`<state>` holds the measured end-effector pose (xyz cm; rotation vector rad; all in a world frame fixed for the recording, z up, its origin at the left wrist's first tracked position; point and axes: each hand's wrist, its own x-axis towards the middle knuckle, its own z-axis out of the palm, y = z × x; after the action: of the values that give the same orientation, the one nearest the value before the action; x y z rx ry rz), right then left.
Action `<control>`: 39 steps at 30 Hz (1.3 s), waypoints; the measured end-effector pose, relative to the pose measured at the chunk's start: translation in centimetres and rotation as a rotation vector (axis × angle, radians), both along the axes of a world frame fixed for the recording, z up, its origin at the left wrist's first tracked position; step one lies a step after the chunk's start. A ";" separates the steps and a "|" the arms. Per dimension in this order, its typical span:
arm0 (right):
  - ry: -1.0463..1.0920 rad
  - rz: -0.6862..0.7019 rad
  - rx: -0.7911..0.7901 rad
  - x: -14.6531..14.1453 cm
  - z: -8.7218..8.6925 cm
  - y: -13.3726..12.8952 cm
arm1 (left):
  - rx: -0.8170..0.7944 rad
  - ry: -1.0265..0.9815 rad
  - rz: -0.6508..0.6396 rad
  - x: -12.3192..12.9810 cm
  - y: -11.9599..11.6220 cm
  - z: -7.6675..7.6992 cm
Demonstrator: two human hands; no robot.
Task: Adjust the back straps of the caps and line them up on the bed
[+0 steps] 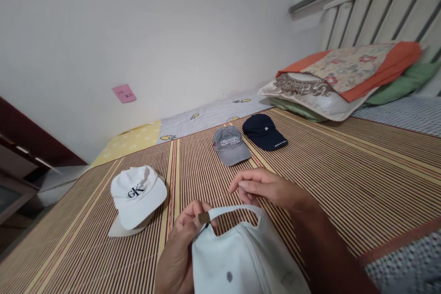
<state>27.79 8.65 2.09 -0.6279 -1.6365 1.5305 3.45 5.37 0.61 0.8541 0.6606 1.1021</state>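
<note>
A pale, whitish baseball cap (220,257) is close to me at the bottom, its back strap and opening turned away from me. My left hand (182,243) grips it at the strap's buckle, thumb and fingers closed on the edge. Just beyond the strap, my right hand (258,186) hovers with bent fingers; nothing shows in it, and its fingertips are partly hidden. On the left lies a white cap (138,197) with black letters, stacked over another light cap whose brim (117,227) pokes out. Farther off sit a grey cap (230,144) and, beside it, a navy cap (263,131).
A striped bamboo mat (86,220) covers the bed. Several pillows, one with an orange floral cover (358,64), are piled at the right by the slatted headboard (386,14). A pink note (124,93) is stuck on the white wall (193,32) behind.
</note>
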 end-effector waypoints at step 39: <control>0.420 0.001 -0.302 -2.1 -0.8 0.5 | -0.334 -0.095 0.298 0.8 -1.8 1.7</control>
<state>25.66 9.13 1.27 -0.4219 -1.1032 1.7858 4.28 3.54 2.26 0.4218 0.8820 1.2456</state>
